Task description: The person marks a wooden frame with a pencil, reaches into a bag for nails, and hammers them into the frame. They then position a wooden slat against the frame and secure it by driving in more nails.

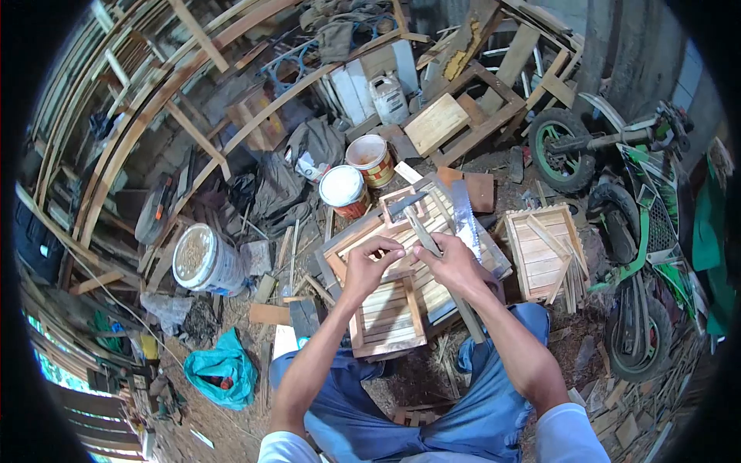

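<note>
My right hand (448, 264) is closed around the wooden handle of a hammer (467, 315), whose dark metal head points away from me. Its thumb and fingertip come close to those of my left hand (372, 264), pinched together at the middle. Whatever is between the left fingertips is too small to make out. Below both hands lies a slatted wooden panel (386, 315) with a raised frame, resting on a low work surface. A small wooden frame (394, 220) sits beyond the hands, near the hammer head. To the right of it lies a handsaw (464, 216) with a bare metal blade.
On the right stand a slatted wooden crate (532, 266) holding loose strips and a green motorbike (647, 224). Paint buckets (343, 193) stand ahead; a white bucket (220, 266) is at left. A teal bag (224, 370) lies on the littered floor. Timber leans behind.
</note>
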A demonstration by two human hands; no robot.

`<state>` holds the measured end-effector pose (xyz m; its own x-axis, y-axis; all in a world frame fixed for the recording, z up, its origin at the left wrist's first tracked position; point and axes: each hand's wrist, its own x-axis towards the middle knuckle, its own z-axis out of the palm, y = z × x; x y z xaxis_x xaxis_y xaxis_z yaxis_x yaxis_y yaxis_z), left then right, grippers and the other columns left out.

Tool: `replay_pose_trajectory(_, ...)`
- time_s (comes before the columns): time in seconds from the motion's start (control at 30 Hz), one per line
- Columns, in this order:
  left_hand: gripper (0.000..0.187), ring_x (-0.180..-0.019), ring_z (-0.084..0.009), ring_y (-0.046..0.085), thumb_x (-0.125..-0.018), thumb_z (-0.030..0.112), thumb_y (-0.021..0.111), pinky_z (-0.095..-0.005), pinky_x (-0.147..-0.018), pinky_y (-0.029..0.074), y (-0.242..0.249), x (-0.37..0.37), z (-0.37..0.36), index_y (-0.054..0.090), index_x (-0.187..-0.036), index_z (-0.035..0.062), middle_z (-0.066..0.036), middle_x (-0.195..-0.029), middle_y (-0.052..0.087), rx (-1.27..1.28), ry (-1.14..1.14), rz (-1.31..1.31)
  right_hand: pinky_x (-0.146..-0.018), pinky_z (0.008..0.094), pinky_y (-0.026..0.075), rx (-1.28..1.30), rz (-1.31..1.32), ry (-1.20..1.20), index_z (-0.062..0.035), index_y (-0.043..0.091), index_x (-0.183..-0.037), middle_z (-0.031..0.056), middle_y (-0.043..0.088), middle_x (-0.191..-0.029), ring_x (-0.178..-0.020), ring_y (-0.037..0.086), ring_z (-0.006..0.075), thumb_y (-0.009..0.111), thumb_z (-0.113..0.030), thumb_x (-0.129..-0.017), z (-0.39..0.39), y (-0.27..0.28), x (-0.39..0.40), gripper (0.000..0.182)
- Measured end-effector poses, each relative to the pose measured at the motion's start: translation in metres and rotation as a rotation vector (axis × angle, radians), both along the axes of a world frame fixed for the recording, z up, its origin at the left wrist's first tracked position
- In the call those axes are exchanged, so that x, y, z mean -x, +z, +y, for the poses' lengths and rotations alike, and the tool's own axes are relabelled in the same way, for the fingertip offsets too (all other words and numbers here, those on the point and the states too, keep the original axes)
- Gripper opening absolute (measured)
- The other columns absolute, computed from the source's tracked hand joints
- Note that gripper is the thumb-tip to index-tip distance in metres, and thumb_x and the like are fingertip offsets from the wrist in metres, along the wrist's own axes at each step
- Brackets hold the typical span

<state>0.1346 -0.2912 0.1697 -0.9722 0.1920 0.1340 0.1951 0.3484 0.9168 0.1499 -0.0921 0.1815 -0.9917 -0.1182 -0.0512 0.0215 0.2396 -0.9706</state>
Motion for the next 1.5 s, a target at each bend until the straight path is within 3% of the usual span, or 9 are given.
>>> replay_pose_trajectory(0.37, 0.011, -0.086, -0.0126, 0.066, -0.085, 0.007, 0.074, -0.0278, -0.081, 0.051, -0.001, -0.072, -0.012, 0.076, -0.094, 0.0013, -0.008, -0.09, 0.073, -0.205, 0.162, 0.006, -0.065, 0.0308, 0.05, -0.001, -0.004, 0.178, -0.0013, 0.072, -0.087, 0.0044, 0.07, -0.072, -0.065, 0.062, 0.0114, 0.065, -0.025, -0.091, -0.029, -0.006, -0.037, 0.025)
replay_pose_trajectory(0.47, 0.016, -0.087, -0.0095, 0.064, -0.087, 0.009, 0.073, -0.0264, -0.083, 0.051, -0.001, -0.081, -0.017, 0.074, -0.101, 0.0023, -0.005, -0.093, 0.073, -0.287, 0.147, -0.081, -0.054, 0.0283, 0.046, -0.013, -0.031, 0.183, -0.0005, 0.07, -0.088, 0.0034, 0.067, -0.067, -0.057, 0.057, 0.0089, 0.064, -0.023, -0.093, -0.037, -0.005, -0.045, 0.024)
replay_pose_trajectory(0.57, 0.025, -0.092, -0.0084, 0.063, -0.09, 0.008, 0.07, -0.0252, -0.086, 0.049, -0.009, -0.08, -0.025, 0.068, -0.114, 0.0025, -0.003, -0.102, 0.071, -0.401, 0.105, -0.058, -0.044, 0.0247, 0.039, 0.222, -0.183, 0.138, -0.0002, 0.067, -0.088, 0.0016, 0.063, -0.064, -0.049, 0.05, 0.0056, 0.061, -0.022, -0.097, -0.046, 0.014, -0.055, 0.024)
replay_pose_trajectory(0.67, 0.025, -0.094, -0.0101, 0.063, -0.09, 0.004, 0.07, -0.0261, -0.086, 0.05, -0.01, -0.084, -0.03, 0.066, -0.114, 0.0004, -0.006, -0.106, 0.07, -0.521, 0.16, -0.108, -0.039, 0.0223, 0.034, 0.271, -0.179, 0.154, -0.0004, 0.064, -0.089, 0.0005, 0.061, -0.064, -0.045, 0.045, 0.0034, 0.058, -0.021, -0.099, -0.045, 0.008, -0.055, 0.023)
replay_pose_trajectory(0.83, 0.019, -0.093, -0.0099, 0.062, -0.089, 0.005, 0.071, -0.0267, -0.085, 0.05, -0.012, -0.084, -0.035, 0.069, -0.108, 0.0011, -0.004, -0.102, 0.07, -0.36, 0.165, -0.12, -0.04, 0.0234, 0.037, 0.28, -0.189, 0.157, 0.0005, 0.062, -0.093, 0.0016, 0.062, -0.068, -0.045, 0.045, 0.0041, 0.058, -0.022, -0.099, -0.046, 0.009, -0.055, 0.023)
replay_pose_trajectory(1.07, 0.016, -0.085, -0.0236, 0.065, -0.082, 0.005, 0.074, -0.0334, -0.074, 0.05, -0.002, -0.075, -0.029, 0.072, -0.097, 0.0031, -0.009, -0.092, 0.07, 0.033, 0.088, 0.493, -0.044, 0.0223, 0.037, 0.205, -0.171, 0.185, 0.0002, 0.063, -0.097, -0.0001, 0.062, -0.07, -0.05, 0.046, 0.0036, 0.058, -0.022, -0.1, -0.046, 0.006, -0.052, 0.023)
replay_pose_trajectory(1.2, 0.014, -0.087, -0.0264, 0.065, -0.081, 0.005, 0.073, -0.0351, -0.077, 0.051, -0.006, -0.065, -0.031, 0.071, -0.095, 0.0029, -0.01, -0.091, 0.07, 0.304, 0.058, 0.546, -0.046, 0.0227, 0.038, 0.102, -0.12, 0.144, -0.0014, 0.065, -0.097, -0.0015, 0.062, -0.069, -0.052, 0.047, 0.0039, 0.06, -0.024, -0.098, -0.044, -0.018, -0.041, 0.023)
replay_pose_trajectory(1.37, 0.017, -0.081, -0.0183, 0.069, -0.088, 0.012, 0.07, -0.0308, -0.073, 0.052, -0.041, -0.042, -0.022, 0.072, -0.099, -0.0006, -0.011, -0.091, 0.074, -0.025, 0.198, 0.01, -0.071, 0.0343, 0.053, -0.147, -0.017, -0.012, 0.004, 0.067, -0.101, 0.0129, 0.07, -0.077, -0.073, 0.069, 0.0191, 0.063, -0.017, -0.091, -0.04, -0.024, -0.03, 0.023)
replay_pose_trajectory(1.5, 0.018, -0.081, -0.0144, 0.068, -0.09, 0.015, 0.069, -0.0292, -0.072, 0.051, -0.058, -0.026, -0.021, 0.073, -0.101, 0.001, -0.009, -0.094, 0.074, 0.032, 0.178, 0.091, -0.071, 0.0356, 0.053, -0.12, -0.04, -0.093, 0.0048, 0.067, -0.099, 0.0164, 0.07, -0.076, -0.073, 0.07, 0.024, 0.063, -0.015, -0.088, -0.025, -0.058, -0.019, 0.023)
